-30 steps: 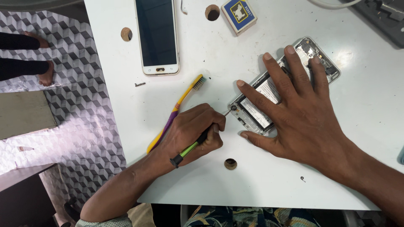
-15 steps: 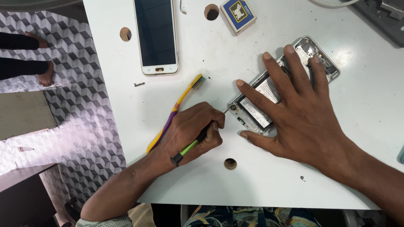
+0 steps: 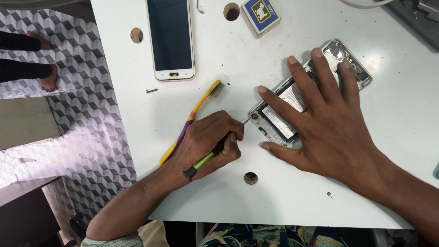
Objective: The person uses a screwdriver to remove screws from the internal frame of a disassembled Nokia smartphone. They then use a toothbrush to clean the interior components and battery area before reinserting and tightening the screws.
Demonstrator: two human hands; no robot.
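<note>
A: Opened phone (image 3: 292,107) lies right of centre on the white table (image 3: 228,201), back off and battery showing. The right hand (image 3: 329,128) is spread flat on it, gripping nothing, probably to steady it.

B: And the left hand (image 3: 208,144)?

A: Clenched around a green-handled screwdriver (image 3: 215,153), tip at the phone's lower-left corner. A yellow toothbrush (image 3: 192,119) lies under that wrist. An intact phone (image 3: 170,39) and a small blue box (image 3: 260,13) lie along the top, well apart.

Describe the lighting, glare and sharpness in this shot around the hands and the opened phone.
Head view: even overhead light, sharp throughout; soft shadows under the left hand and right hand; a mild glare patch on the white table beside the opened phone; no visible motion blur.
</note>
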